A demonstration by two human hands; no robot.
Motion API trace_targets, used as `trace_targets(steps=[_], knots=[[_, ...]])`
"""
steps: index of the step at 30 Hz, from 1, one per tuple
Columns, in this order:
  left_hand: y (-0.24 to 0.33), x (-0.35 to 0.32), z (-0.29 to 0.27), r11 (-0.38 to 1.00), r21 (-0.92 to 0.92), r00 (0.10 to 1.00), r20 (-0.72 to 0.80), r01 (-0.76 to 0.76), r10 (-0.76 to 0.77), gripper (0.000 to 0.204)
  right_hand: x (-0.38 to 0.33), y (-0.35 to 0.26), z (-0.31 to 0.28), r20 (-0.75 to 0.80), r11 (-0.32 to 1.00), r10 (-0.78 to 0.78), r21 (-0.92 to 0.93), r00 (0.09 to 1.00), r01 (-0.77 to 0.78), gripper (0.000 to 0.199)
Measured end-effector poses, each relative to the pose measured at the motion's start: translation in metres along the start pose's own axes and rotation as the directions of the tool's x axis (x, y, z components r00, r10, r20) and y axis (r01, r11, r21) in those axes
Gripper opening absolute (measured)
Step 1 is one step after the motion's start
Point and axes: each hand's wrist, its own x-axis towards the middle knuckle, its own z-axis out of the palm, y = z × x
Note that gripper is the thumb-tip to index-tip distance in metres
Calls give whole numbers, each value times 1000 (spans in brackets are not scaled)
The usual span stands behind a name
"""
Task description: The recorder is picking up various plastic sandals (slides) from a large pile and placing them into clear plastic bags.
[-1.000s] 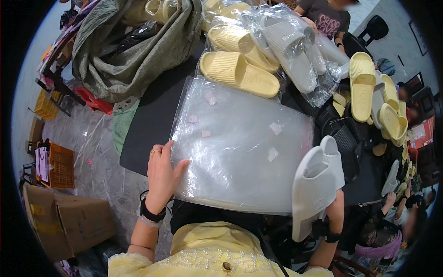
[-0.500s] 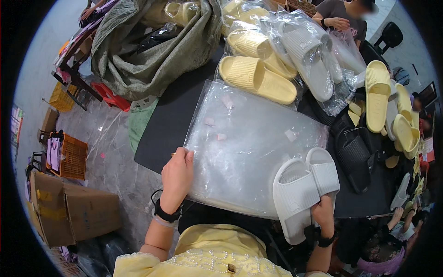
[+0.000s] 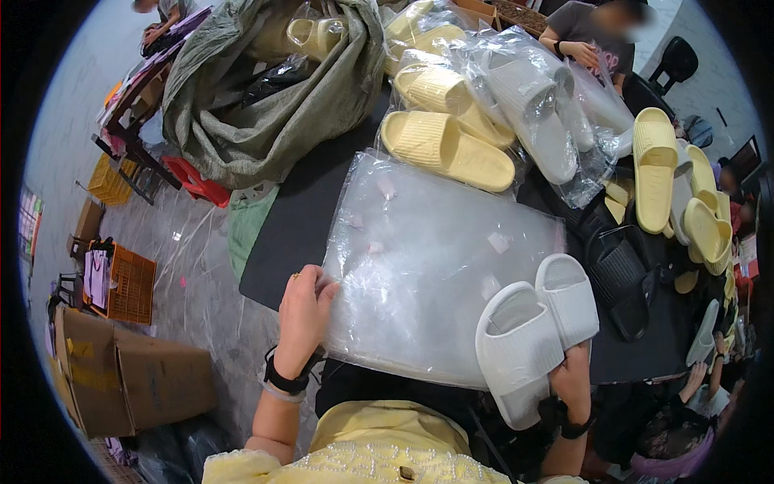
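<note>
At plastic bags [image 3: 435, 282], left hand [image 3: 304, 313] half-open, hold unclear; right hand [image 3: 573, 377], partly hidden, grips slippers [image 3: 524, 348].

1. Stack of clear bags [image 3: 435, 282]: thin plastic film, glossy, lightly wrinkled, with pale glare streaks.
2. White slippers [image 3: 524, 335]: moulded foam or rubber look, matt; straps finely ribbed.
3. Yellow slipper [image 3: 472, 161]: similar moulded look, ribbed strap, smooth side.
4. Table top [image 3: 282, 258]: matt black, smooth.
5. Sack [image 3: 218, 149]: woven look, coarse, dull, heavily creased.
6. Floor [image 3: 201, 282]: polished, veined, marble-like; reflects light.
7. Box [image 3: 165, 379]: brown cardboard, dull.
8. Blouse [image 3: 363, 427]: soft yellow cloth, pearly beads.
</note>
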Motion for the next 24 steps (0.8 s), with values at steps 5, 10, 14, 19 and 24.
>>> trace_targets(steps=[5, 10, 14, 19, 24], knots=[[2, 3, 13, 976, 21, 970, -112, -216, 217, 26, -1, 12, 4, 50, 1000, -25, -10, 998, 26, 32], [7, -1, 10, 966, 2, 958, -130, -259, 257, 25, -2, 9, 5, 34, 1000, 19, -11, 999, -18, 33], [17, -4, 10, 954, -133, 959, -136, -267, 249, 24, -3, 19, 8, 63, 998, 57, -12, 996, -57, 33], [11, 1, 11, 970, -190, 988, -31, -153, 150, 24, -2, 24, 11, 64, 1000, -22, -1, 998, 22, 34], [9, 3, 2, 975, -222, 999, 36, -28, 37, 23, -3, 23, 10, 46, 999, 5, 34, 999, -7, 33]])
